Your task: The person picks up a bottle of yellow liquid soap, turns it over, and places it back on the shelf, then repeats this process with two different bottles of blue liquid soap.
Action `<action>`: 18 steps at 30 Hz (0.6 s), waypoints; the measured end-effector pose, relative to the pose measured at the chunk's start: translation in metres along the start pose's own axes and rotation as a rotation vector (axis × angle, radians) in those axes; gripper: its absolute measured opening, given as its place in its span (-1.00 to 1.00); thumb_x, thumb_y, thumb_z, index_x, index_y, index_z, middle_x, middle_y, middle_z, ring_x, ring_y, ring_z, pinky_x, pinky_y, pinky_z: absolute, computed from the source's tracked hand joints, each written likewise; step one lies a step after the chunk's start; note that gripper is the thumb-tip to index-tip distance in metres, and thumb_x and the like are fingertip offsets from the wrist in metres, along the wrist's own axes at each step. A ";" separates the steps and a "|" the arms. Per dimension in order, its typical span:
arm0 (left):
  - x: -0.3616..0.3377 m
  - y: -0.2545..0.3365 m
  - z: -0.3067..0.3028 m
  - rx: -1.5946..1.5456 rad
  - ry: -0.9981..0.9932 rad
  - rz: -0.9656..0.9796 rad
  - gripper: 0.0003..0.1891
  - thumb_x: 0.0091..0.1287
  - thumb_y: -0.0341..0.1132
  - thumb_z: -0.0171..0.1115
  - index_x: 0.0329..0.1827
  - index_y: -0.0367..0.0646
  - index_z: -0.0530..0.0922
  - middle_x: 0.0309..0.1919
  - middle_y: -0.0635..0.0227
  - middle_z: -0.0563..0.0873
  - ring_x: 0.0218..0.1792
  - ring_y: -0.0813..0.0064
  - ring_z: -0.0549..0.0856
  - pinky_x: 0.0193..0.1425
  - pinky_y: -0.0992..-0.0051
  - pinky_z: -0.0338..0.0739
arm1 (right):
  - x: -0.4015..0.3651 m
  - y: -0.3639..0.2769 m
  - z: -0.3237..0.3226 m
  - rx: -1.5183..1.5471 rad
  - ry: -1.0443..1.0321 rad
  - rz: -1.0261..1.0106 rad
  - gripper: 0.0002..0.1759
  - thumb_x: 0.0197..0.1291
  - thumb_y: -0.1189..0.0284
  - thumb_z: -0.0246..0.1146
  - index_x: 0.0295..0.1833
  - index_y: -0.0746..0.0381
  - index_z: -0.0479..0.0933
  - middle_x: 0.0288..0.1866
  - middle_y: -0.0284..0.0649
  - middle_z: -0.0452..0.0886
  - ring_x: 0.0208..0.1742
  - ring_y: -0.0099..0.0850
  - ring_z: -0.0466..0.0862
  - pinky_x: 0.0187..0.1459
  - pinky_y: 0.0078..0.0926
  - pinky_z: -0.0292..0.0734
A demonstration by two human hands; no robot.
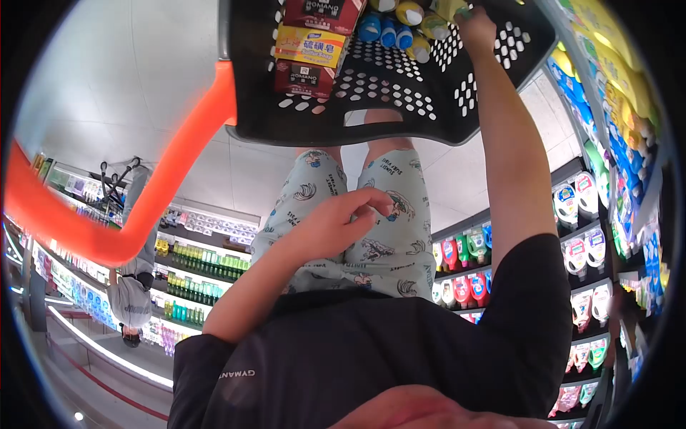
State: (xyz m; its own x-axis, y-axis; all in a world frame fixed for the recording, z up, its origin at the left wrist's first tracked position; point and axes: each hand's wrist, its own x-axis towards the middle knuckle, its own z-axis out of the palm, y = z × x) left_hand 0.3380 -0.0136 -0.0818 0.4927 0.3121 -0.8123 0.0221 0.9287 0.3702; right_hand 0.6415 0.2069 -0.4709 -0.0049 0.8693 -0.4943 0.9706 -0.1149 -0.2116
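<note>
One black perforated basket, one orange handle. Inside: three boxes lying flat, three blue bottles, about four yellow bottles. Right hand in basket, fingertips on yellow-green bottle, cropped by top edge; grasp, bottle axis: cannot tell. Left hand empty, loosely curled on thigh.

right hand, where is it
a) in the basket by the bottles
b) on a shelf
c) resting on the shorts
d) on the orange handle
a: the right hand reaches into the basket beside the bottles, while the left hand is the one on the shorts.
</note>
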 end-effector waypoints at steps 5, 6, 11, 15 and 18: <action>-0.025 0.031 0.022 0.018 -0.038 0.053 -0.66 0.51 -0.48 0.01 0.29 -0.23 0.55 0.07 0.32 0.72 0.10 0.46 0.69 0.29 0.41 0.54 | -0.089 -0.058 -0.123 0.033 0.047 -0.238 -0.56 0.14 0.10 0.43 0.01 0.15 0.62 -0.10 0.00 0.76 -0.05 0.07 0.75 -0.01 -0.05 0.65; -0.033 0.039 0.027 -0.068 -0.059 0.053 -0.65 0.49 -0.48 0.02 0.30 -0.21 0.55 0.07 0.31 0.72 0.11 0.46 0.68 0.29 0.41 0.54 | -0.113 -0.068 -0.155 0.041 0.010 -0.286 -0.58 0.15 0.12 0.42 0.02 0.14 0.62 -0.07 -0.04 0.74 -0.04 0.03 0.74 -0.03 -0.05 0.65; -0.081 0.061 0.036 -0.403 -0.097 0.026 -0.57 0.43 -0.41 0.10 0.37 -0.13 0.50 0.13 0.27 0.69 0.15 0.43 0.66 0.27 0.35 0.54 | -0.240 -0.122 -0.312 0.147 -0.019 -0.578 -0.62 0.03 0.23 0.44 -0.06 0.16 0.61 -0.05 -0.09 0.72 -0.08 -0.07 0.74 -0.06 -0.10 0.67; -0.109 0.063 0.026 -0.077 0.172 0.081 -0.19 0.33 -0.41 0.29 0.62 -0.10 0.10 0.41 0.05 0.45 0.26 0.30 0.60 0.26 0.30 0.58 | -0.344 -0.177 -0.456 0.223 0.049 -0.949 -0.67 -0.07 0.30 0.51 -0.24 0.10 0.53 -0.30 -0.24 0.59 -0.32 -0.17 0.68 -0.35 -0.18 0.65; -0.152 0.106 0.045 0.001 0.121 0.227 0.16 0.17 -0.51 0.47 0.70 -0.02 -0.21 0.49 -0.04 0.31 0.39 0.13 0.51 0.39 0.15 0.53 | -0.414 -0.218 -0.544 0.425 0.056 -1.024 -0.70 -0.05 0.34 0.47 -0.20 0.17 0.57 -0.35 -0.22 0.56 -0.33 -0.15 0.67 -0.35 -0.17 0.62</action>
State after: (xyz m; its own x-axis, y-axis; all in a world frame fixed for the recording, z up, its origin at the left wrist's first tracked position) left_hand 0.3044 0.0286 0.1015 0.3772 0.5346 -0.7562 -0.0767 0.8318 0.5497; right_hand 0.5630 0.1336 0.2387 -0.7360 0.6670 0.1160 0.3525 0.5239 -0.7754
